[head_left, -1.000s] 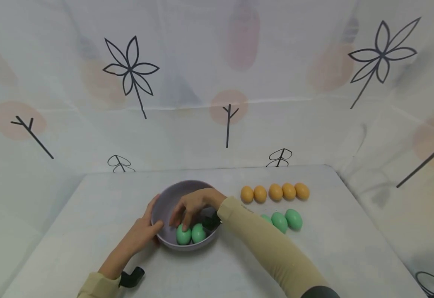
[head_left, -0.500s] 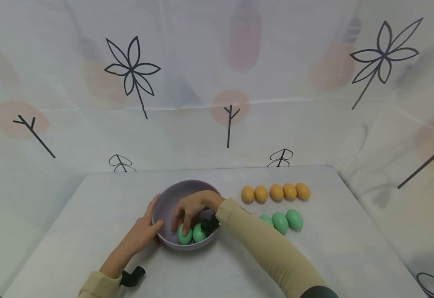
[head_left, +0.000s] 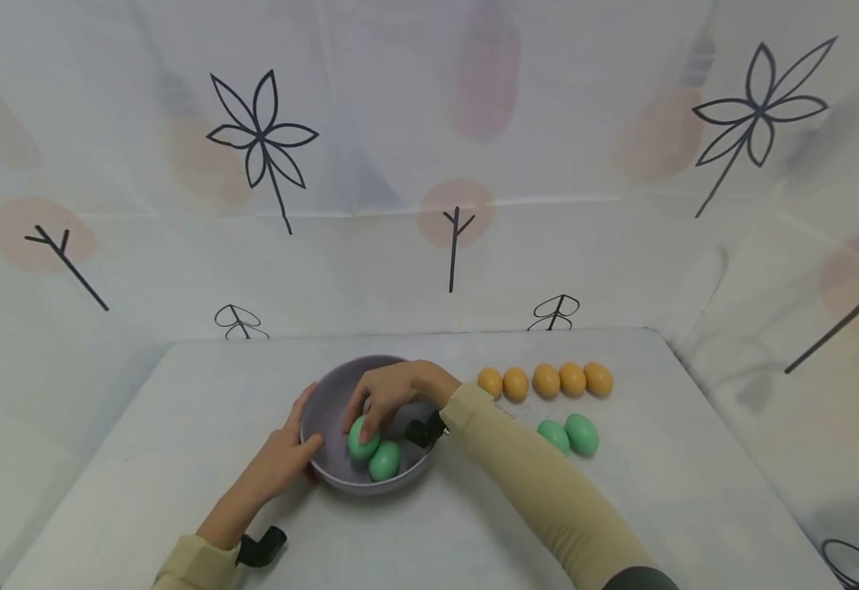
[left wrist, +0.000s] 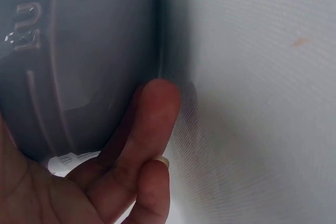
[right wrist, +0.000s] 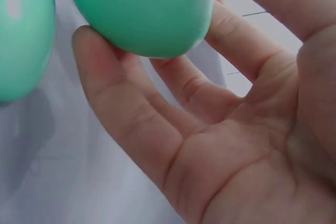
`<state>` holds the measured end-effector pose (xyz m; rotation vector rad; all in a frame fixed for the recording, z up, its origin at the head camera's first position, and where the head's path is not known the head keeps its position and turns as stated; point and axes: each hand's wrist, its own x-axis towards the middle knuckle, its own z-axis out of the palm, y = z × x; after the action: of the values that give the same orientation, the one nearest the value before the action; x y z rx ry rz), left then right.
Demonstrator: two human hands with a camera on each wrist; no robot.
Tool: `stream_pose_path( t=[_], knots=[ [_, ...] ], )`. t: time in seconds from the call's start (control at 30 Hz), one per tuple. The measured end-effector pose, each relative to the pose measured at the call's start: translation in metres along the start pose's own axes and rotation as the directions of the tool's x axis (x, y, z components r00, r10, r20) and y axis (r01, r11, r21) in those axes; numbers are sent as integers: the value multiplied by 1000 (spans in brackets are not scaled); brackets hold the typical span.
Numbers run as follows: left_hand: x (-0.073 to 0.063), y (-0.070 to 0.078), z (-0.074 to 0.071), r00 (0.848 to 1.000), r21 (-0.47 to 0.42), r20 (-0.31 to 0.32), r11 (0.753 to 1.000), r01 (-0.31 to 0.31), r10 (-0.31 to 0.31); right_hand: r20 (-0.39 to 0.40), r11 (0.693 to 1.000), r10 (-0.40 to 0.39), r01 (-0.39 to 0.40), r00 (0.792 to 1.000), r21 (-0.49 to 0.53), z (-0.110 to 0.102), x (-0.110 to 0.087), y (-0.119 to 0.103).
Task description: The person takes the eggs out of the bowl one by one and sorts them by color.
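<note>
A grey-purple bowl (head_left: pixel 335 401) stands on the table, left of centre. With its thumb over the rim and fingers along the outer wall, my left hand (head_left: pixel 289 449) holds the bowl's left side; the left wrist view shows fingertips low against the grey wall (left wrist: pixel 105 40). Inside the bowl, my right hand (head_left: pixel 391 392) pinches a green egg (head_left: pixel 363 441) between thumb and fingers. This egg (right wrist: pixel 144 11) is close up in the right wrist view, cut off at the top. A second green egg (head_left: pixel 385 462) lies in the bowl beside it.
Several orange eggs (head_left: pixel 546 381) form a row at the back right of the white table (head_left: pixel 665 492). Nearer lie green eggs (head_left: pixel 582 434), partly covered by my right sleeve (head_left: pixel 533 475). A patterned cloth (head_left: pixel 370 270) hangs behind and at the sides.
My right hand has lifted the pinched green egg slightly and moved it away from me within the bowl. The other green egg has shifted a little left. My left hand stays at the rim.
</note>
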<state>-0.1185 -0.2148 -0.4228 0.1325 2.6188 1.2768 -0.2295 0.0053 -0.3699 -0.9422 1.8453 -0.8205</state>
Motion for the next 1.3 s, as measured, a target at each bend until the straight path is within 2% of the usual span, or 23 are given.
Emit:
stream_pose_path(
  t=[0.17,0.33,0.63,0.97,1.2,1.3],
  knots=[
    [0,1,0,1000,-2,-9,1000,15,-15,-27,997,-37,38,999,60,-5,-9,-2],
    [-1,1,0,1000,-4,-13,1000,11,-11,-51,994,-87,90,995,61,-11,-22,-3],
    [-2,2,1,1000,8,-27,1000,16,-15,-169,979,-191,201,967,42,-19,-52,8],
    [-1,0,2,999,41,-49,999,22,-20,-282,989,-147,143,948,-37,-29,-98,28],
    [0,1,1,999,51,-43,998,25,-23,-379,983,-95,146,920,108,-32,-133,47],
    [1,1,1,999,61,-40,998,22,-20,-421,978,-82,153,903,139,-32,-149,55]
  ],
)
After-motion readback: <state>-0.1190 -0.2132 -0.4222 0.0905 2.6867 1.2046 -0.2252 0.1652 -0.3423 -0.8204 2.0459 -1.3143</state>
